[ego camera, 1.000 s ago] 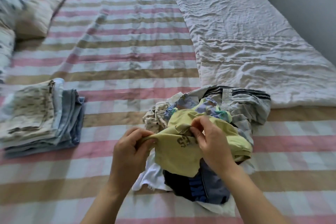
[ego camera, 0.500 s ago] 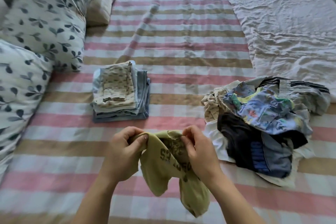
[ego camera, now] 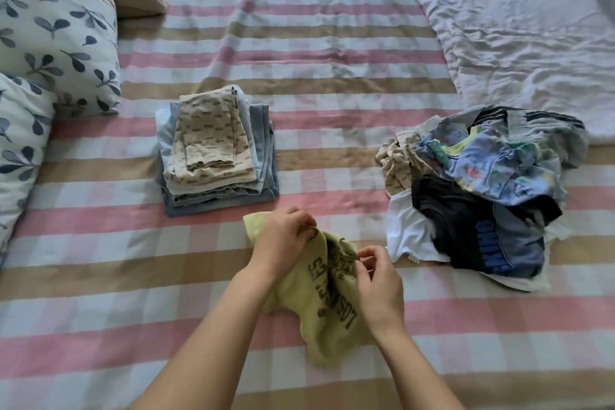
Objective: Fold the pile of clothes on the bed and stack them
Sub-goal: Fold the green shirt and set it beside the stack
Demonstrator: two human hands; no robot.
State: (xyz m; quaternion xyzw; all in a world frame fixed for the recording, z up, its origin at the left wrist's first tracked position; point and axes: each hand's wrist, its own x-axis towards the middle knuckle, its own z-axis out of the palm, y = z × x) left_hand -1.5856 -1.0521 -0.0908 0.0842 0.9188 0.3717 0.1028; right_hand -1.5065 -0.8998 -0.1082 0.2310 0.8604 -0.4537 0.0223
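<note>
Pinched at its top edge by my left hand (ego camera: pixel 283 240) and right hand (ego camera: pixel 377 283), the crumpled pale-yellow printed cotton T-shirt (ego camera: pixel 327 309) trails toward me. Unfolding step; next, I judge, spread it flat. Beyond-left: folded beige-and-blue clothes stack (ego camera: pixel 216 156). Right: jumbled unfolded pile (ego camera: pixel 482 196).

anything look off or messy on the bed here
Nothing damaged or spilled. The folded stack sits fairly square, its layers stepped a little at the edges. The unfolded pile to its right is a jumble, and the yellow shirt is bunched between the left hand and right hand.
</note>
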